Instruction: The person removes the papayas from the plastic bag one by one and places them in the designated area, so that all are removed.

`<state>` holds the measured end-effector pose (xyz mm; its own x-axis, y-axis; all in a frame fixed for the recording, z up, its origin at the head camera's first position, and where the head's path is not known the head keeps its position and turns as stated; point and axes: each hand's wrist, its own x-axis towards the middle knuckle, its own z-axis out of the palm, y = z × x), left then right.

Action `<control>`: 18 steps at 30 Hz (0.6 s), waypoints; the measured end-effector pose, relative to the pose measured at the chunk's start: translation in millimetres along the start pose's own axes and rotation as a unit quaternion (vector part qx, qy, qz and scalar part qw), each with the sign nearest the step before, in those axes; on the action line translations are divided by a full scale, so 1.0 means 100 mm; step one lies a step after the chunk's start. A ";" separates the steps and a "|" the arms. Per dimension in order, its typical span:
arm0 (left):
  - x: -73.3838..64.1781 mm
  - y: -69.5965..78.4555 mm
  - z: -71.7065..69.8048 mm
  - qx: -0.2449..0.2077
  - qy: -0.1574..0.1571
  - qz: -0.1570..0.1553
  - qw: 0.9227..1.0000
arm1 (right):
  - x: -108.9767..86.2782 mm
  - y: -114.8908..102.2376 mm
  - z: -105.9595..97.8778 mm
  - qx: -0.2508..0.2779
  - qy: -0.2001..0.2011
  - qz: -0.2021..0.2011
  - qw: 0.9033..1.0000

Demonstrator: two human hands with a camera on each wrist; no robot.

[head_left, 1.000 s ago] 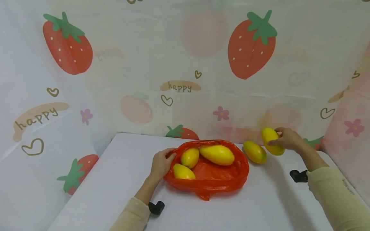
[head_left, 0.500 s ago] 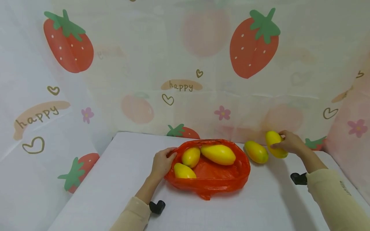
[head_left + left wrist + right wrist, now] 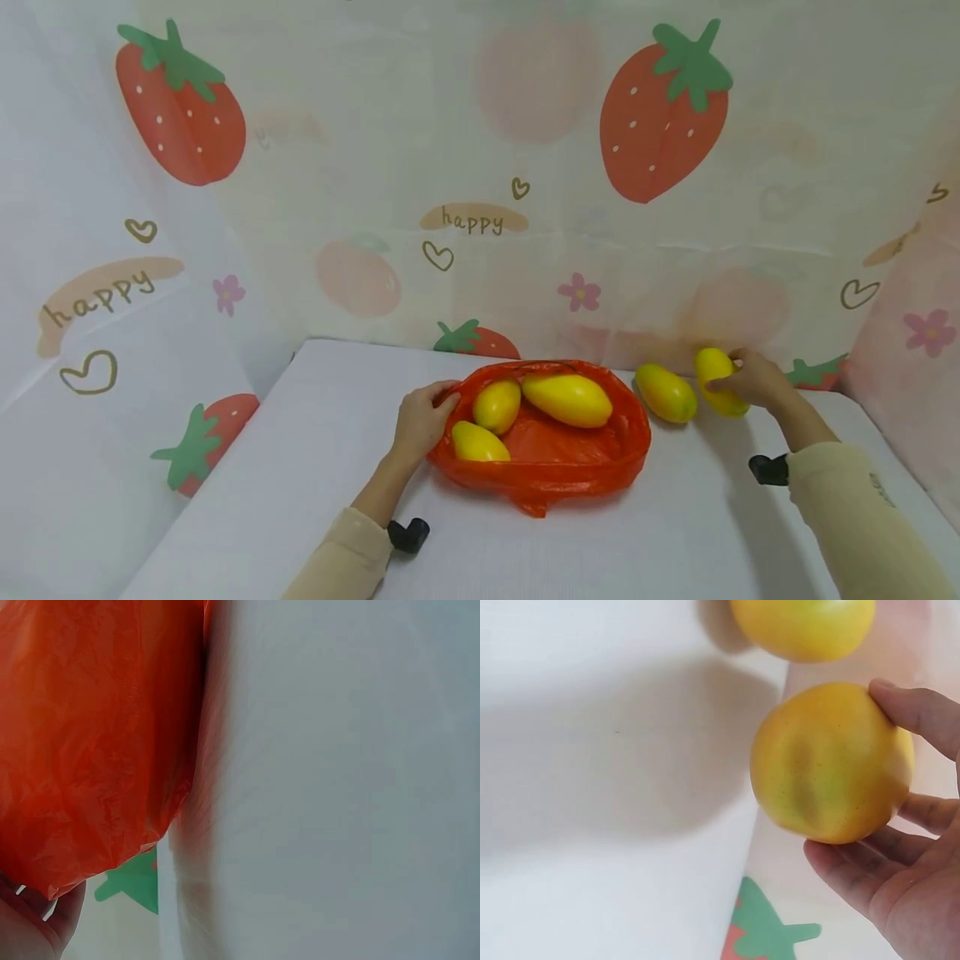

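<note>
A red plastic bag stands with its mouth spread wide on the table, and three yellow mangoes lie inside. My left hand pinches the bag's left rim; in the left wrist view the fingers show at the edge of the red plastic. At the right, my right hand grips another mango between thumb and fingers, low over the table's far side. The right wrist view shows that mango end-on, with its shadow on the white surface. Just left of it lies a loose mango.
The white table ends at a backdrop printed with strawberries, hearts and flowers. Pink-tinted cloth closes off the right side. A black wrist mount sits at the left cuff, and another black mount at the right.
My right hand has lowered the gripped mango toward the table and slightly to the right. The left hand stays on the bag's rim. The head view has shifted slightly.
</note>
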<state>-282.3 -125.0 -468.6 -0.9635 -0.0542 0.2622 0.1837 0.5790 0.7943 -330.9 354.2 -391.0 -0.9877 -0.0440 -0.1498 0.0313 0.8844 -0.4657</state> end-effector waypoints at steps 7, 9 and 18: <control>-0.01 0.01 0.00 -0.005 -0.005 -0.003 1.000 | 0.03 0.06 0.07 0.004 -0.020 0.027 0.999; -0.02 0.02 0.00 -0.009 -0.007 -0.005 1.000 | 0.04 0.07 0.08 0.008 -0.023 0.031 0.999; -0.01 0.02 0.00 -0.008 -0.003 -0.003 1.000 | 0.11 0.13 0.15 0.011 -0.033 0.048 0.998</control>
<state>-281.3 -124.3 -467.1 -0.9658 -0.0522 0.2539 0.1808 0.5661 0.8043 -338.6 358.4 -412.3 -0.9680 0.0089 -0.2507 0.1288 0.8751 -0.4664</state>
